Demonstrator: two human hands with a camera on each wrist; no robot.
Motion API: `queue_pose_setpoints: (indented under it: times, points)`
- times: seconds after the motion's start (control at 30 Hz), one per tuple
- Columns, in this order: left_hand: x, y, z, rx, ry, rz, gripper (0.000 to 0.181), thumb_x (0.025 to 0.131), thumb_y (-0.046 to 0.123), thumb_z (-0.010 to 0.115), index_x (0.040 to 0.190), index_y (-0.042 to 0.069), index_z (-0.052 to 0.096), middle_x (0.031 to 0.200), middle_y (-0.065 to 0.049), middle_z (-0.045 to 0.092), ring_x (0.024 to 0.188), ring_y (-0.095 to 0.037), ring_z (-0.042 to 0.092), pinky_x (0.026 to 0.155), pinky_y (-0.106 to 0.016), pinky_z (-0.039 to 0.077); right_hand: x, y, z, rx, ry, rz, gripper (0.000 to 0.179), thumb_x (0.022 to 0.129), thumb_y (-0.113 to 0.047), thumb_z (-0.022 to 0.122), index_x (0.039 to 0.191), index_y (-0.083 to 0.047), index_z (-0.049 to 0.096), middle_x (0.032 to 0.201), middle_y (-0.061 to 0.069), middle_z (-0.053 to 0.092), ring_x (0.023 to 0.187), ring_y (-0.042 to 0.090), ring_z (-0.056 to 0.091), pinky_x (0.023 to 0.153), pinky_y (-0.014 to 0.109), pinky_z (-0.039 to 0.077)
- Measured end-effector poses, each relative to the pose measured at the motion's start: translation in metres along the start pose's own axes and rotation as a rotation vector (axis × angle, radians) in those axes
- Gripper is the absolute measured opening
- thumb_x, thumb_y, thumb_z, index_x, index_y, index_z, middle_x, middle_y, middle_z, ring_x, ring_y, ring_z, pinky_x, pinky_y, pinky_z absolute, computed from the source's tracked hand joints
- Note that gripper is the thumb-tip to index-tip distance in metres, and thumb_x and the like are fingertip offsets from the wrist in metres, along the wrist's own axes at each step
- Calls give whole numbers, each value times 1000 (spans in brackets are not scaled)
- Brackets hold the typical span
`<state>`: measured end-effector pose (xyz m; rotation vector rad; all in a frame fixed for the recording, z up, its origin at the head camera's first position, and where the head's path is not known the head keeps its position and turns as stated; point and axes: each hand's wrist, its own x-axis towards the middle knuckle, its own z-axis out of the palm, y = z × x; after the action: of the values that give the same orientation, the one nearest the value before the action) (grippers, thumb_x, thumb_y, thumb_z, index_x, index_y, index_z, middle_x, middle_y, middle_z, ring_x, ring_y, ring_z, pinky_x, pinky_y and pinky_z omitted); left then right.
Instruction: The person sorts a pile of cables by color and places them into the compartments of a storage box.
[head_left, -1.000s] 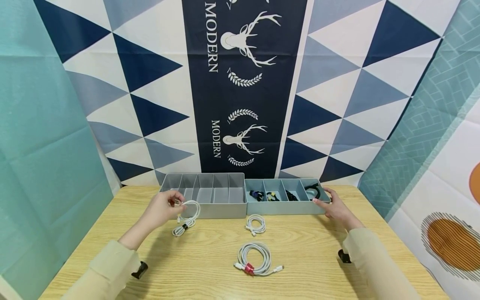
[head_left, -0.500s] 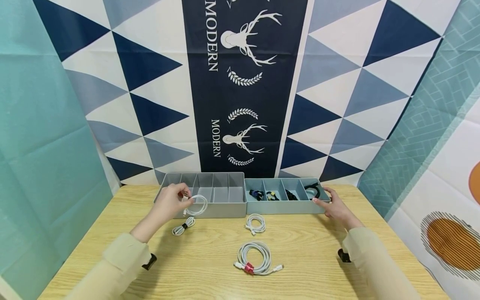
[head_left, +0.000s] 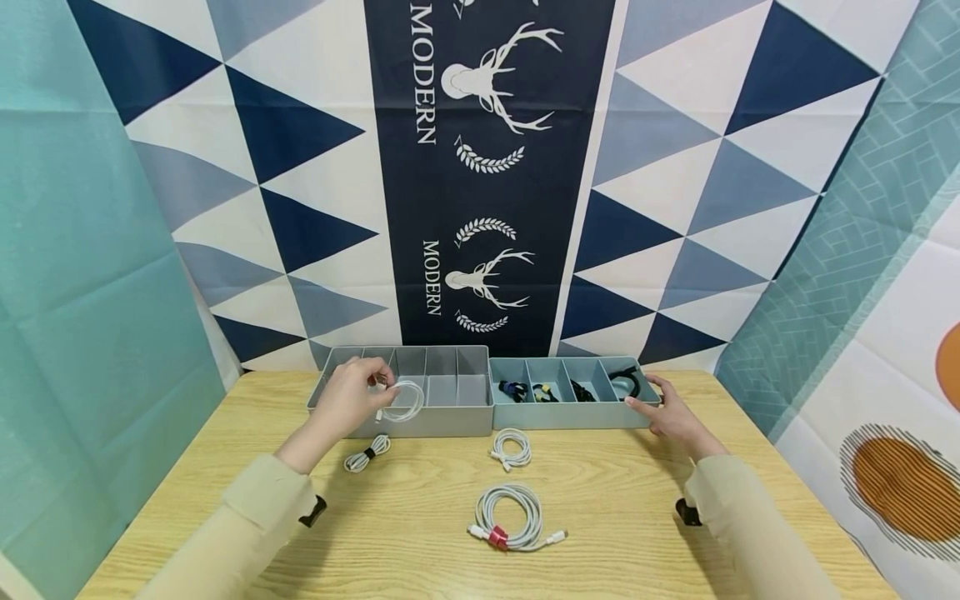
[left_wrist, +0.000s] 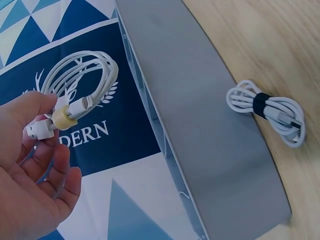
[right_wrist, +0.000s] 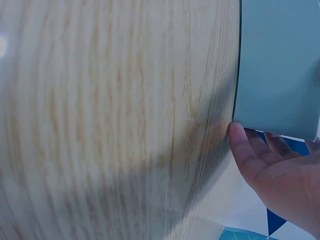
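Observation:
Between thumb and fingertips, my left hand (head_left: pixel 352 398) pinches a coiled white charging cable (left_wrist: pixel 106 75) bound with a yellow tie (left_wrist: pixel 64 118). In the head view, the coil hangs in front of the grey divided box (head_left: pixel 450 422), near its upper front edge. No cables show in the visible compartments of that box. My right hand (head_left: pixel 671 421) grips the right end of the blue divided box (head_left: pixel 570 417), thumb at the front corner and other fingers round the end. Dark cables (head_left: pixel 513 390) lie in the blue compartments.
A white cable bundle with a black tie (head_left: pixel 367 452) lies before the grey box. Toward the middle are a small white cable coil (head_left: pixel 527 450) and, nearer, a larger one with a red tie (head_left: pixel 498 537). Patterned cloth (head_left: pixel 480 183) hangs behind the wooden table (head_left: pixel 420 533).
My left hand has moved right and slightly up with the white cable, away from the black-tied bundle to the grey box's front. My right hand has stayed at the blue box.

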<state>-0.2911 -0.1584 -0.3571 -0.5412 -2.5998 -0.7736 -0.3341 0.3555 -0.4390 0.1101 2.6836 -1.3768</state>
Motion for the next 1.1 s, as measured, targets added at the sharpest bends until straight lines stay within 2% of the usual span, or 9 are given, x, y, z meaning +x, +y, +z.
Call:
queue_pose_setpoints:
  times: [0.1,0.27,0.47,0.73,1.1]
  points:
    - [3,3,-1,-5,-5,-6,11,81,17,74,77,17,63,76,4,61,72,-16,48,64,-30,40,0,-1,0,5,2,-1,91,92,-45,57,151,-6,0,136,35,24,92,30,46,67,33,45]
    - [11,6,0,-25,-6,-30,10,82,17,72,78,17,63,76,3,59,71,-17,45,63,-30,38,-1,-2,-1,13,6,1,90,92,-44,57,150,-6,1,131,33,25,78,23,43,61,31,42]
    - [21,6,3,-109,12,-65,9,82,16,70,78,15,63,75,1,59,67,-17,48,60,-30,40,-1,-2,0,7,7,3,91,91,-46,57,151,-7,0,133,33,24,76,21,42,61,31,42]
    - [32,1,11,-178,47,-96,9,82,16,71,80,12,63,76,-1,61,69,-17,50,62,-29,41,2,-1,0,31,12,5,91,90,-45,59,151,-8,2,125,30,26,55,13,34,55,29,38]
    - [45,-2,29,-230,87,-157,10,81,15,72,80,9,64,76,-4,64,70,-19,52,64,-29,41,-2,-3,0,14,-6,3,93,90,-47,58,151,-7,0,127,28,30,73,21,44,62,33,41]
